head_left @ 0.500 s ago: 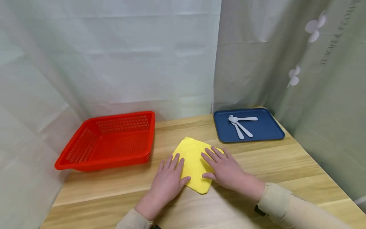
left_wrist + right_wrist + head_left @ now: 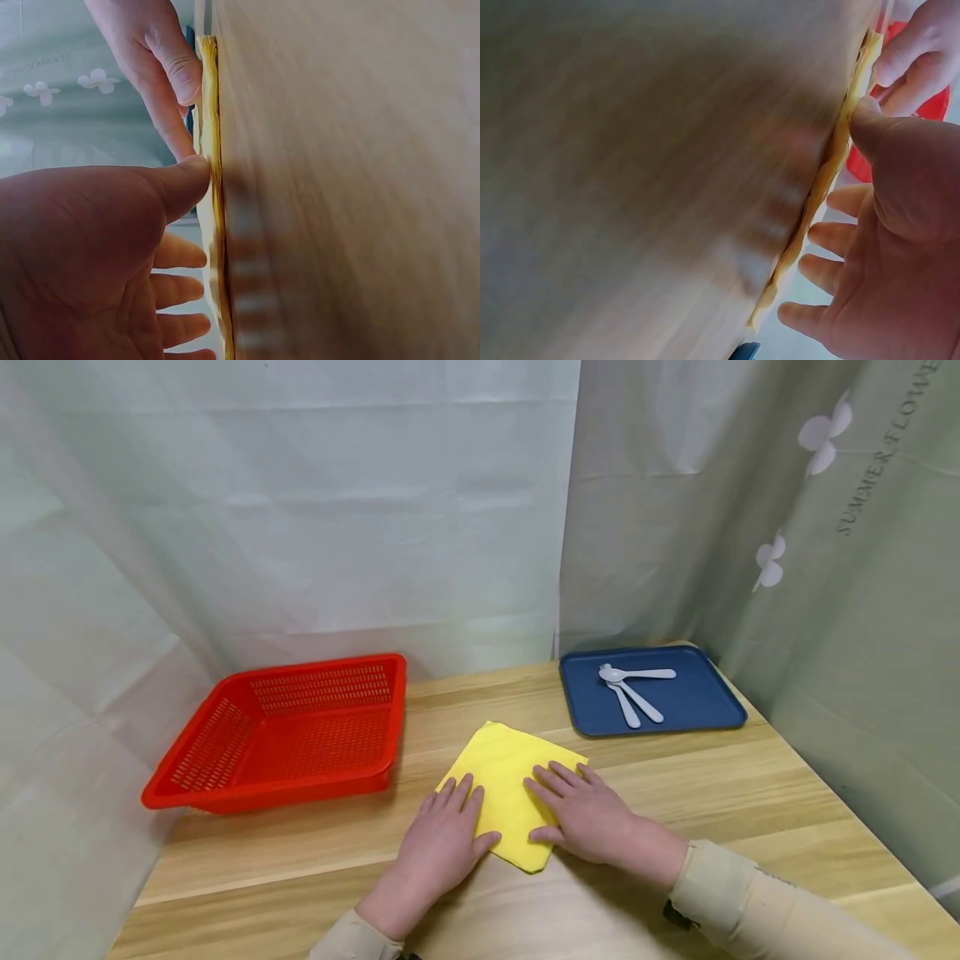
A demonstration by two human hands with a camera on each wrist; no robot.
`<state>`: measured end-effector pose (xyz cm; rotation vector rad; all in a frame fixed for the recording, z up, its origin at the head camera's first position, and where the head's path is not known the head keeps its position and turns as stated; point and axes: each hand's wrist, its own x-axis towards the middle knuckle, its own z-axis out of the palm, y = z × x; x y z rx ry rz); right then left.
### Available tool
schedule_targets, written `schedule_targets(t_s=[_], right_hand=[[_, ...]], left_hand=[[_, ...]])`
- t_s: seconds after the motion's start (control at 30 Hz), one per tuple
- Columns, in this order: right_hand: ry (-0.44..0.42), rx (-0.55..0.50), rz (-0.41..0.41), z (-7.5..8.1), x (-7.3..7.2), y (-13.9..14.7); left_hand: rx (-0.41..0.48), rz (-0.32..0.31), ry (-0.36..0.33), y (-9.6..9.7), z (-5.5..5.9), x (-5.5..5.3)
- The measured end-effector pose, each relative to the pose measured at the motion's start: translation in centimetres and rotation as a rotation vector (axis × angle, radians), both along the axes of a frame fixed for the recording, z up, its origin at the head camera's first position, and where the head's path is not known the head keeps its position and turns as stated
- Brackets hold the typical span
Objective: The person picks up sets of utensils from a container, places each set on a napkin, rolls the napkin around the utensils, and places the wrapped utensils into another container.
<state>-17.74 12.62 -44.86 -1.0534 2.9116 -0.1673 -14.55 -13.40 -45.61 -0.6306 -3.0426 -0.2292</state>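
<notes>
A yellow cloth (image 2: 502,768), folded into a flat, roughly square pad, lies at an angle on the wooden table. My left hand (image 2: 442,843) rests on its left edge with fingers spread and fairly straight. On the right side my right hand (image 2: 588,814) lies over the cloth, fingers extended toward its middle. Seen edge-on in the left wrist view, the folded cloth (image 2: 213,150) shows stacked layers, with the left thumb (image 2: 184,184) at its surface. The right wrist view shows the right fingertips along the cloth's edge (image 2: 821,180).
A red perforated plastic basket (image 2: 386,768) stands at the left of the wooden table (image 2: 300,860). At the back right lies a blue tray (image 2: 705,702) bearing white plastic cutlery (image 2: 645,700), including a spoon and a fork. Pale curtains (image 2: 375,527) enclose the table behind and at both sides.
Both hands have shifted slightly, the left one a little toward me, baring more of the cloth's left corner. The cloth stays nearly in place.
</notes>
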Motion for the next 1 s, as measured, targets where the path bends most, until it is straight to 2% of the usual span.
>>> schedule_targets(t_s=[0.2,0.43,0.63,0.83,1.0], right_hand=[[-0.030,-0.005,0.011,-0.1,-0.1,0.3],[-0.016,-0.025,0.022,-0.8,-0.3,1.0],[-0.060,-0.018,0.007,-0.1,-0.3,1.4],[-0.027,-0.015,0.003,-0.3,-0.1,1.8],[-0.043,0.000,-0.028,-0.2,0.2,1.7]], left_hand=[[0.007,-0.006,-0.034,0.3,0.0,0.0],[-0.002,-0.010,-0.050,0.8,0.2,-0.2],[-0.010,-0.015,-0.048,1.4,0.2,-0.5],[-0.013,-0.027,-0.061,1.7,0.2,-0.7],[-0.012,-0.037,-0.065,1.7,0.3,-0.9]])
